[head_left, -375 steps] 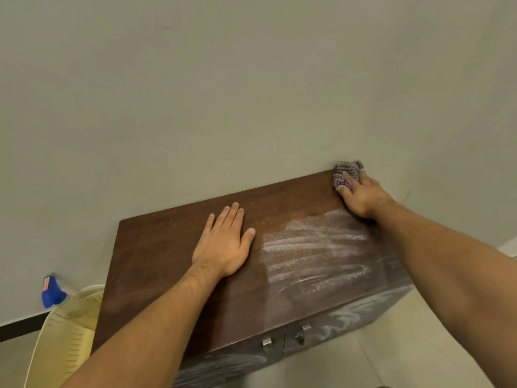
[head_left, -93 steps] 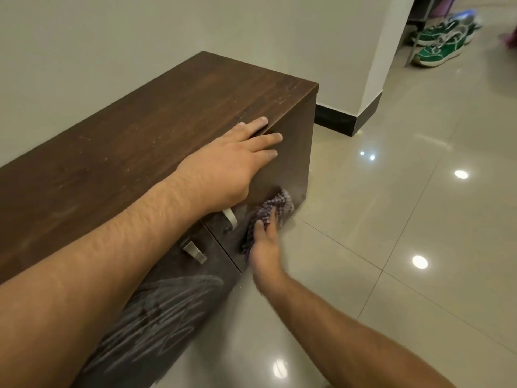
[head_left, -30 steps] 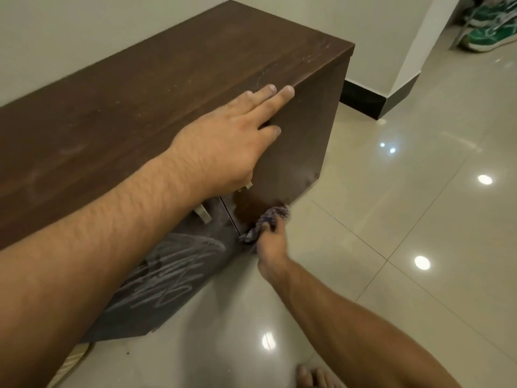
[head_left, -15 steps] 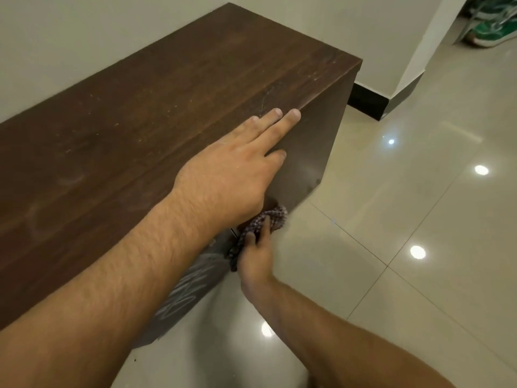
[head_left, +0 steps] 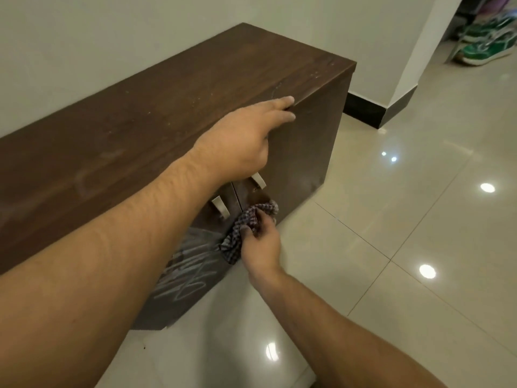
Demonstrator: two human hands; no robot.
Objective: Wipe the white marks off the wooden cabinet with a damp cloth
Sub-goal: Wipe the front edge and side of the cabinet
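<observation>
A low dark wooden cabinet (head_left: pixel 173 102) stands against the wall. Its top is brown with only faint smears. My left hand (head_left: pixel 246 141) lies flat over the top's front edge, fingers apart, holding nothing. Below it, my right hand (head_left: pixel 260 242) grips a bunched checkered cloth (head_left: pixel 246 228) and presses it against the right door's lower part, near where the two doors meet. White scribbled marks (head_left: pixel 187 270) cover the left door. Two metal handles (head_left: pixel 219 208) sit at the doors' upper edges.
Glossy cream floor tiles (head_left: pixel 405 219) spread to the right and front of the cabinet. A white wall corner with a dark skirting (head_left: pixel 366 107) stands behind the cabinet's right end. Green shoes (head_left: pixel 486 49) lie at the far upper right.
My right hand has shifted the cloth slightly left and up on the right door, toward the seam between the doors. The view has pulled back, showing both handles and the left door's marks.
</observation>
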